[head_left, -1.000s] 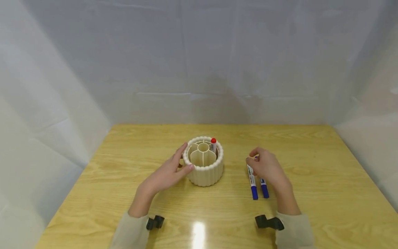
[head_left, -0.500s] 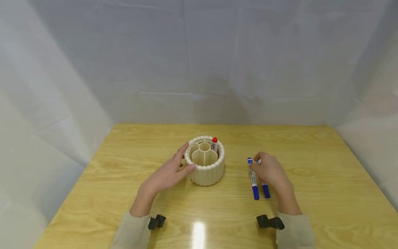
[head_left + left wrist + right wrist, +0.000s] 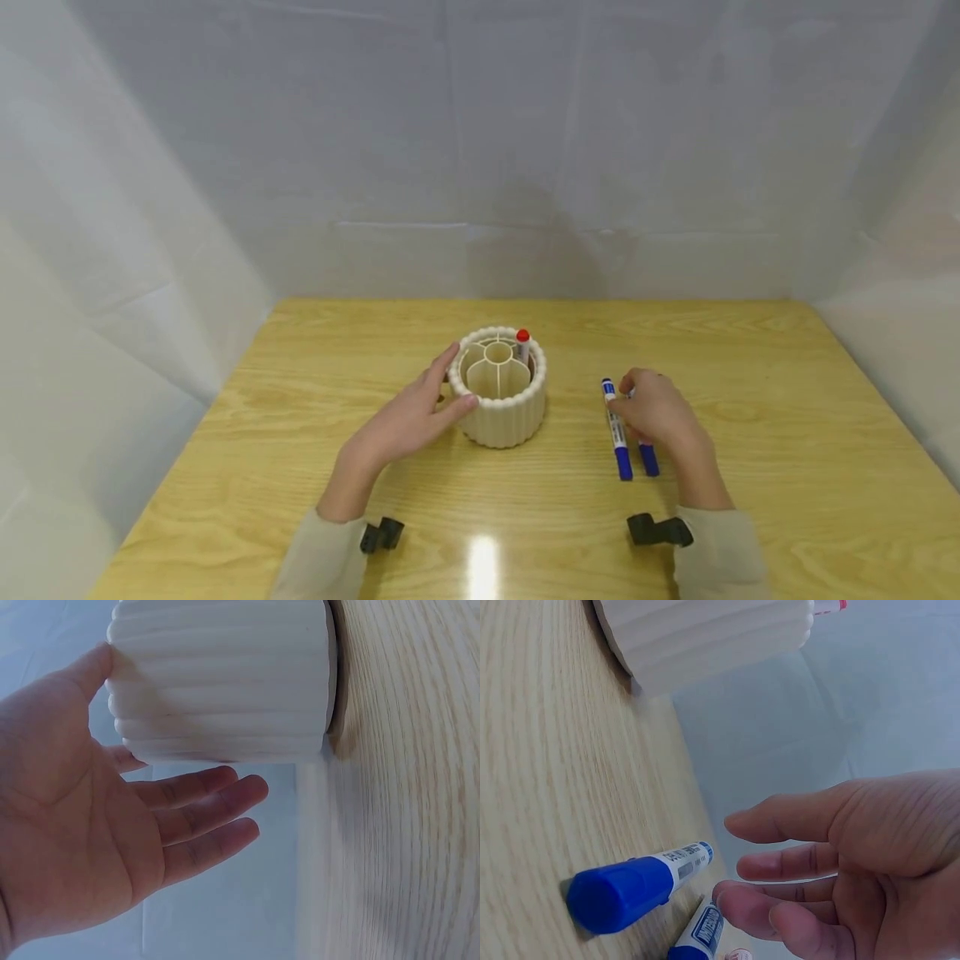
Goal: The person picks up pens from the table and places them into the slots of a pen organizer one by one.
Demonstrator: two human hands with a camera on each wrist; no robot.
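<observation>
Head view: wooden counter [image 3: 315, 400] inside white fabric walls, ribbed cream pen holder [image 3: 501, 417] near the middle, divided into compartments, one red-capped marker [image 3: 522, 345] standing upright in a compartment on its far right side. Left hand [image 3: 411, 417] lies against the holder's left side, thumb at the near rim, fingers straight along the wall, nothing gripped. Right hand [image 3: 654, 410] sits over two blue markers [image 3: 619, 433] lying side by side on the counter, well right of the holder, caps toward the person; fingers come down on the right one, grip not clear from here. Left wrist view: left hand [image 3: 82, 825] open, palm showing, thumb tip touching the holder [image 3: 225, 675], the other fingers relaxed just beside its wall, grip holds nothing. Right wrist view: right hand [image 3: 855, 877] with loosely bent fingers, fingertips [image 3: 739, 904] touching the nearer blue marker's label end, not closed around it; the other blue marker [image 3: 634, 889] lies free on the counter [image 3: 547, 787], holder [image 3: 705, 637] beyond with the red marker's tip [image 3: 829, 606] poking out.
</observation>
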